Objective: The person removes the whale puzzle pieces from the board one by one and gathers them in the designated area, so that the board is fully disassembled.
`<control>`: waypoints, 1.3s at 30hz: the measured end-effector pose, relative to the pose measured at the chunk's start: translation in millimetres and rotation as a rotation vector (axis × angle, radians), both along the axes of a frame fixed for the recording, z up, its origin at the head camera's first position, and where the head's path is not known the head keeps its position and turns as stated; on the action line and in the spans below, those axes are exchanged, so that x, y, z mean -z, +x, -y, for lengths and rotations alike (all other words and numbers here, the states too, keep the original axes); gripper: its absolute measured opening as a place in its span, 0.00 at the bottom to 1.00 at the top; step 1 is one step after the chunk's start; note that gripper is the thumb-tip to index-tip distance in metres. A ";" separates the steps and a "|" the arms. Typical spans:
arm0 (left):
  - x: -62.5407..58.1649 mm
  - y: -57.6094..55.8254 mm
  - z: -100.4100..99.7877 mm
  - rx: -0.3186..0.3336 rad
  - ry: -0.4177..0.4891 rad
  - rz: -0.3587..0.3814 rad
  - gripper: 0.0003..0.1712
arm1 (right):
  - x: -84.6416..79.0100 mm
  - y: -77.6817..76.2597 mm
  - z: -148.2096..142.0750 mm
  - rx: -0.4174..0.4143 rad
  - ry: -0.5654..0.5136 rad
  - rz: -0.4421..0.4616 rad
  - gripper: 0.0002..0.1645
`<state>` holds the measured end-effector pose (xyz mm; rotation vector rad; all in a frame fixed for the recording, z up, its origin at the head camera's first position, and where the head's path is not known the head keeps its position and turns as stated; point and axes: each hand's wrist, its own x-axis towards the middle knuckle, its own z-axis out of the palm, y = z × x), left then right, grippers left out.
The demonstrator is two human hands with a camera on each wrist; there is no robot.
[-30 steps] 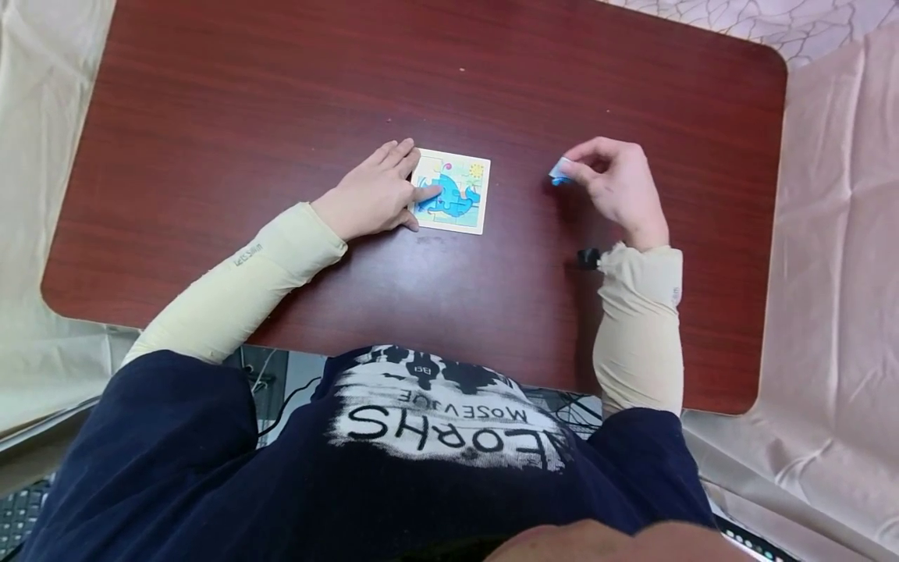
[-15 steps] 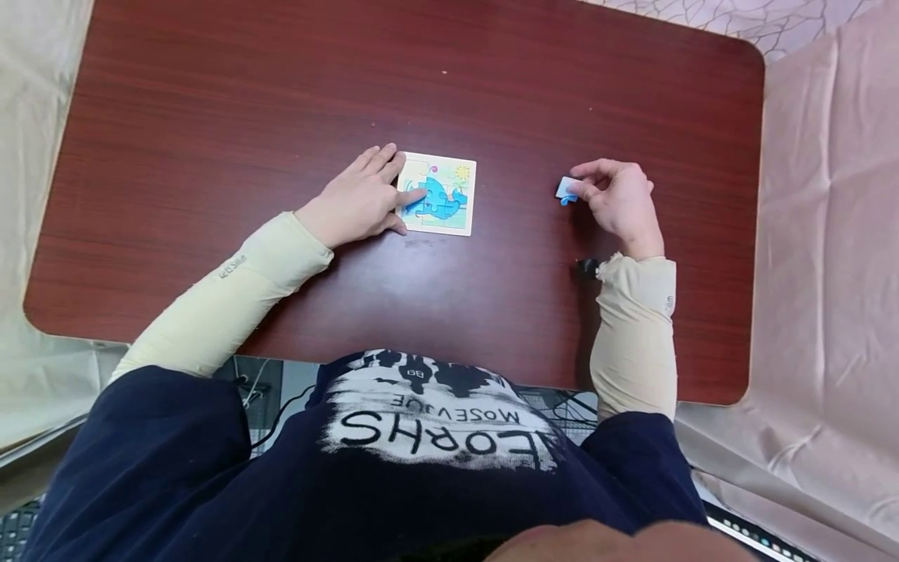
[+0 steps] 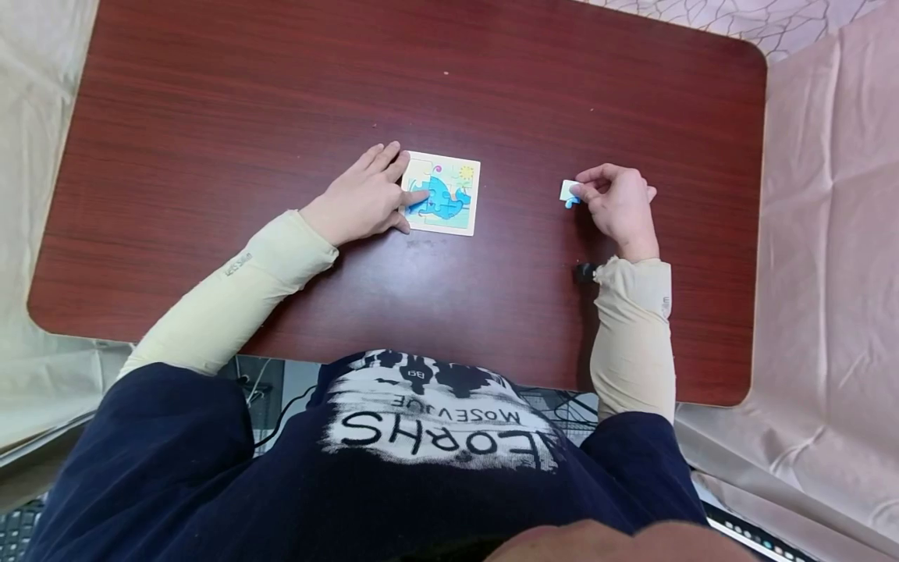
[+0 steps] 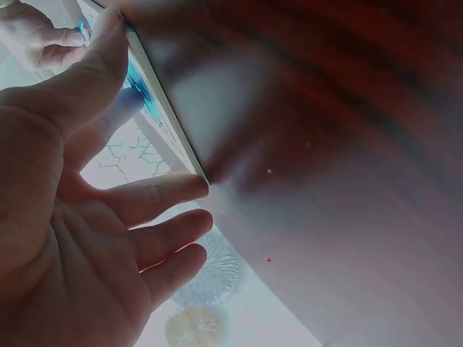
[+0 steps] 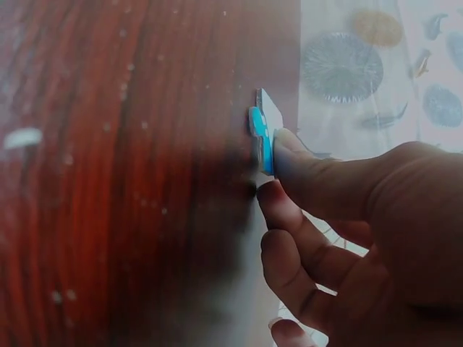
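A small square puzzle board (image 3: pixel 456 216) with a blue whale picture, a yellow sun and a pale rim lies flat on the table. My left hand (image 3: pixel 361 195) rests at its left side, fingers mostly straight. The index fingertip presses on the whale, while the thumb and another finger touch the board's edge (image 4: pixel 170 112). Well to the right, my right hand (image 3: pixel 621 204) pinches a white and blue puzzle piece (image 3: pixel 570 190) between thumb and index finger. In the right wrist view the puzzle piece (image 5: pixel 269 116) appears nearly edge-on, and its contact with the table is unclear.
The dark red wooden table (image 3: pixel 449 312) has rounded corners. A small black object (image 3: pixel 584 272) sits by the right cuff. Pale curtains (image 3: pixel 822 234) hang beside the table, and the person's body is at its near edge.
My right hand has moved a little right and nearer the body, turning the puzzle piece so that more of its face shows. The left hand stays on the board; the head view has shifted slightly.
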<state>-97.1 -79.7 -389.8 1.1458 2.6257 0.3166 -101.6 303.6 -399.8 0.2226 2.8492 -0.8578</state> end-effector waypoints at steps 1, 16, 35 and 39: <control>0.0 -0.9 -0.6 0.002 -0.002 -0.002 0.33 | 0.7 -0.3 0.3 -0.002 0.002 -0.005 0.16; 4.2 -13.6 -7.0 0.005 -0.002 0.027 0.34 | 5.1 -4.1 -0.2 0.008 0.012 -0.030 0.16; -2.2 -11.2 -19.1 0.029 -0.178 0.081 0.35 | -25.0 -8.5 37.5 -0.108 -0.063 -0.095 0.22; -3.4 -9.4 -22.8 0.017 -0.211 0.114 0.36 | -22.6 -10.8 68.7 -0.218 -0.028 -0.086 0.21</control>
